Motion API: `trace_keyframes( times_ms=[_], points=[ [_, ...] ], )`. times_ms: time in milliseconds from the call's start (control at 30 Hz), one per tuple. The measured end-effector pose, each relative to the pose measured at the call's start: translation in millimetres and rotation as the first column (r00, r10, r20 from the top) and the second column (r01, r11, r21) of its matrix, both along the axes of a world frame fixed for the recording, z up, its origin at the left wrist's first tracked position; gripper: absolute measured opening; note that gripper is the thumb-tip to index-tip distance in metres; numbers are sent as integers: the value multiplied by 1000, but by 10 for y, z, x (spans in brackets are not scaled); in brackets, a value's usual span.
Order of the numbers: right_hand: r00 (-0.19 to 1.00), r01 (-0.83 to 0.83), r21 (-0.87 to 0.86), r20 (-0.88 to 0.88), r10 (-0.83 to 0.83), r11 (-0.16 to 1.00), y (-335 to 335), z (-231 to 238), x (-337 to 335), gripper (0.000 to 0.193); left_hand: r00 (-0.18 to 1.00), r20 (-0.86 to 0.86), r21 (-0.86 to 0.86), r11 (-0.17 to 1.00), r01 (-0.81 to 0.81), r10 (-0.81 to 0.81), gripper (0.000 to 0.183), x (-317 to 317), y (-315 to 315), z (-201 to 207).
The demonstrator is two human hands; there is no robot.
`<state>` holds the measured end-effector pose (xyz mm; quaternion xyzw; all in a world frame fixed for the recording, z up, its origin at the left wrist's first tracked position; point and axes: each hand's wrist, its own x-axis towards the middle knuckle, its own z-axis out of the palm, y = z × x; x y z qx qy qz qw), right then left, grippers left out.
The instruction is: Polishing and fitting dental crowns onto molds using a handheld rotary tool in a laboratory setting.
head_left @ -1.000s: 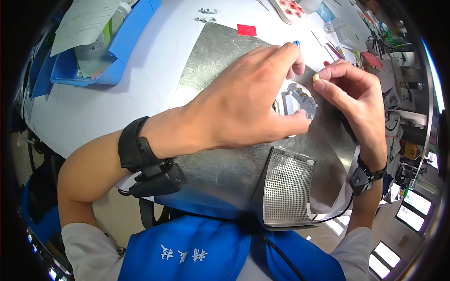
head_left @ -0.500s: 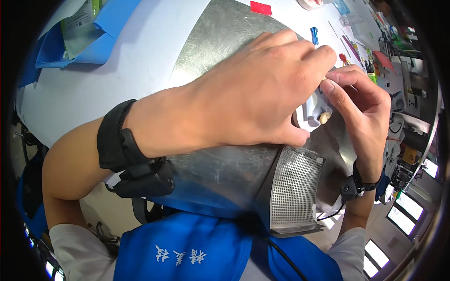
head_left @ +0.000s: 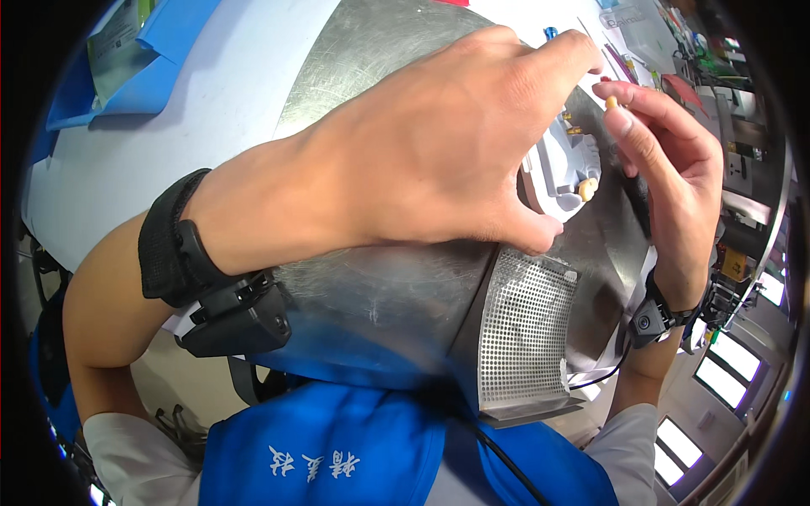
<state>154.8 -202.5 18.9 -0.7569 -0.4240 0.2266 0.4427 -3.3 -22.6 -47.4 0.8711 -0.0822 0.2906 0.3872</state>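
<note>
My left hand (head_left: 456, 143) reaches across the middle, its thumb and fingers around a pale grey dental model (head_left: 553, 173). The palm hides much of the model's left side. On the model's near end sits a yellowish tooth crown (head_left: 588, 189), and small gold-coloured parts (head_left: 574, 130) show farther up. To the right of the model, my right hand (head_left: 675, 164) pinches a small yellowish tooth piece (head_left: 612, 102) between thumb and index finger. That piece is apart from the model.
A scratched metal sheet (head_left: 380, 295) lies under my hands. Near me, a perforated metal plate (head_left: 527, 329) slopes down at the table edge. Blue wrapping with a packet (head_left: 156, 80) lies far left. A blue-tipped tool (head_left: 551, 34) and several thin tools (head_left: 624, 63) lie far right.
My right hand has drawn away from the model to the right, with the tooth piece now visible in its pinch. The left hand has shifted slightly left and farther off, its index finger straighter.
</note>
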Motion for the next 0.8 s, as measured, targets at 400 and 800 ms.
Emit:
trace_keyframes(
  times_ms=[400, 800],
  points=[
    [999, -49, 113, -11, 51, 992, 34, -140, -79, 16, 997, -32, -77, 995, 67, -69, 62, 19, 92, -55],
    [999, -32, -47, -20, 32, 998, -3, -63, -75, 10, 992, -2, -86, 989, 123, -124, 62, 83, 97, -109]
  ],
)
